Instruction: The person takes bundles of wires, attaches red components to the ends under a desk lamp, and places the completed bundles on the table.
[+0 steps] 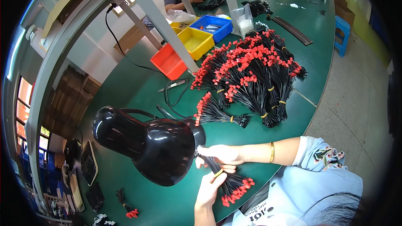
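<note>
The wire bundle (229,185) sits between the two hands beside the black lamp (165,155), its red connectors (237,192) fanned toward the person's body. The left hand (209,187) has a narrow grip on it near the yellow band (218,173), while the right hand (222,155) has its grip closed around the bare-end side, tips poking out by the shade. If the left fingers pinch too lightly, wires could slip lengthwise through the band and leave the ends uneven; too hard a push could roll the band off altogether. The protruding tips are close enough to the shade that a small shift may bend or splay them. Set down carelessly on the green worktop (243,140), the bundle could tangle with the connector pile (251,71) beyond
</note>
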Available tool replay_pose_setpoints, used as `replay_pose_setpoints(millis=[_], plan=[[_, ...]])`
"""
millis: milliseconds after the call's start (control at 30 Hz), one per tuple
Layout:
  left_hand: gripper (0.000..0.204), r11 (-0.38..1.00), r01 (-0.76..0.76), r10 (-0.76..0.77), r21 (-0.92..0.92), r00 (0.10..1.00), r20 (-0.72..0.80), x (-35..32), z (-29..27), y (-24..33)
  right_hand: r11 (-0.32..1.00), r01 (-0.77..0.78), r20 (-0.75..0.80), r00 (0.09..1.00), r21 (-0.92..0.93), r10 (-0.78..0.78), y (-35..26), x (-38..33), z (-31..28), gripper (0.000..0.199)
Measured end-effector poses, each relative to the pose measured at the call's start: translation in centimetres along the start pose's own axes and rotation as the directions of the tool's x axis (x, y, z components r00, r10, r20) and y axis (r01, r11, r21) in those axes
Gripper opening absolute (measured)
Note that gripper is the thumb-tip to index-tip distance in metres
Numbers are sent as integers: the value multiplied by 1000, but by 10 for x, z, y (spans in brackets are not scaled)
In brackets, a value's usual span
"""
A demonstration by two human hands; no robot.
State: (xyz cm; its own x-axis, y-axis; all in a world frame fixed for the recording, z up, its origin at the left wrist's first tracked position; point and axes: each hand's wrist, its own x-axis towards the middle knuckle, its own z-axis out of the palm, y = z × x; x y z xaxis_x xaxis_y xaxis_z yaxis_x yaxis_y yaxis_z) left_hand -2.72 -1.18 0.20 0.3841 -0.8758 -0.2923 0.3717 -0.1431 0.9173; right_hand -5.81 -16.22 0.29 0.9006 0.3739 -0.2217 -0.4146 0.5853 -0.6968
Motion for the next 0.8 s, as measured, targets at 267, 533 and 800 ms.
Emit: replay_pose_setpoints(millis=[267, 533, 800], plan=[[17, 999, -44, 46, -14, 983, 177, 1, -9, 0, 989, 148, -187, 972, 20, -142, -10, 1, 15, 44], [33, 979, -167, 138, -114, 963, -230, -6, -33, -16, 958, 260, -192, 941, -123, -280, -11, 2, 13, 46], [24, 967, -250, 252, 49, 914, -316, -12, -25, 2, 891, 407, -113, 894, -201, -433, -7, 2, 11, 17]])
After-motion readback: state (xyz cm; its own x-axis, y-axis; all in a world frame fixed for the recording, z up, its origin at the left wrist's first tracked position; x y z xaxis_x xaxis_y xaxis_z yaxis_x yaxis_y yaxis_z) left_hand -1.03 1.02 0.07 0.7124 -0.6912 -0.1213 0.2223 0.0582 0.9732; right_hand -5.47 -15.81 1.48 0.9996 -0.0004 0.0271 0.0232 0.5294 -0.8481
